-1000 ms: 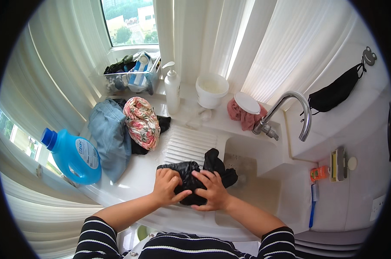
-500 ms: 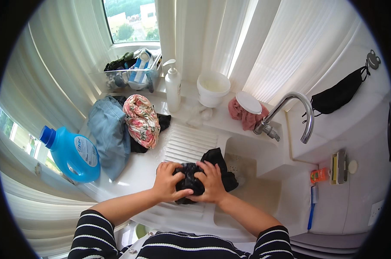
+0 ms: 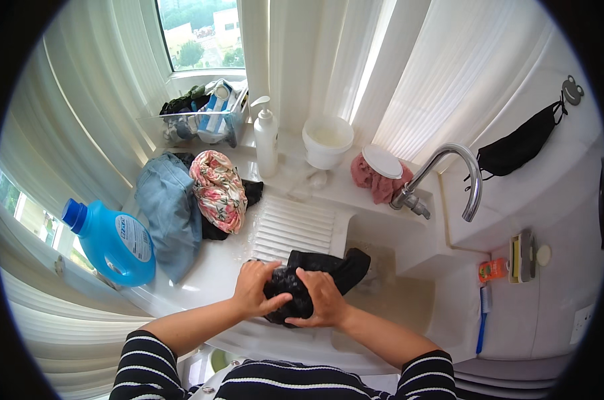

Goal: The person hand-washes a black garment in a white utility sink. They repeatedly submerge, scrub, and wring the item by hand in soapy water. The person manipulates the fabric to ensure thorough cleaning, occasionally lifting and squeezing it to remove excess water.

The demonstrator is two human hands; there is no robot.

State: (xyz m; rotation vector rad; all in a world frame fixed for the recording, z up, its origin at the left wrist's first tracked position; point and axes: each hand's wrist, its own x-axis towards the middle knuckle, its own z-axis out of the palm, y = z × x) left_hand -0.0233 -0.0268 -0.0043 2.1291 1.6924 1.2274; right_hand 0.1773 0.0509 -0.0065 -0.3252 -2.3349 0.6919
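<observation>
The left hand (image 3: 256, 290) and right hand (image 3: 324, 297) both grip a bunched, wet-glossy black cloth (image 3: 338, 269) between them, on the near part of a ribbed white washboard (image 3: 294, 227). Its matte end hangs over the smooth basin (image 3: 370, 225), where murky water (image 3: 408, 308) obscures the bottom. The hands hide much of the wad. Beyond lie limp blue denim (image 3: 168, 210) and crumpled floral fabric (image 3: 216, 190); farther, a clear box (image 3: 182, 113) holds jumbled items, hard to make out.

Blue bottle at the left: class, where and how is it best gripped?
Probably by the loop handle of the blue bottle, coming from the near side with the left hand, once free. The loop faces that side, its hole shows open, and the darker blue cap sits clear of it.
</observation>
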